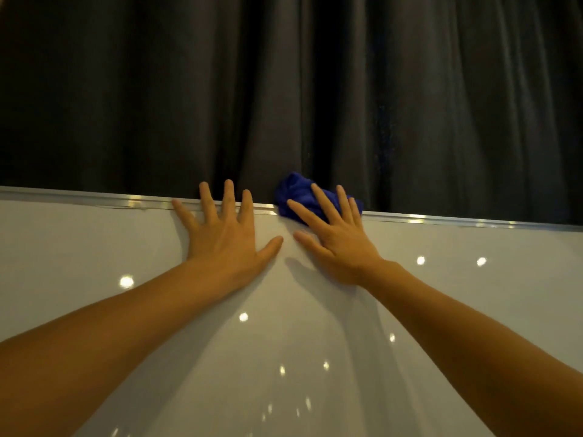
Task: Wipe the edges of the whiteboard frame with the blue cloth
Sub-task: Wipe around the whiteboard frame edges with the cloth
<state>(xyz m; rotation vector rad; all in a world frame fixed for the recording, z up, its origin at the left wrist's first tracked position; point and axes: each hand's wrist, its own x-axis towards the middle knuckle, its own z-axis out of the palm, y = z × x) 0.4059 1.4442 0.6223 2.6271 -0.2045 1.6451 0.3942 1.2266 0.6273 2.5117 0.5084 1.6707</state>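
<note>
A white whiteboard (94, 247) fills the lower half of the view, and its silver top frame edge (441, 219) runs across the middle. A bunched blue cloth (295, 192) lies on that top edge, right of centre. My right hand (334, 234) presses flat on the cloth with fingers spread, palm on the board. My left hand (225, 234) lies flat and open on the board just left of it, its fingertips over the frame edge. The thumbs nearly meet.
A dark grey curtain (284, 89) hangs directly behind the board, above the frame. Small bright light reflections dot the glossy board surface. Both forearms reach up from the bottom corners.
</note>
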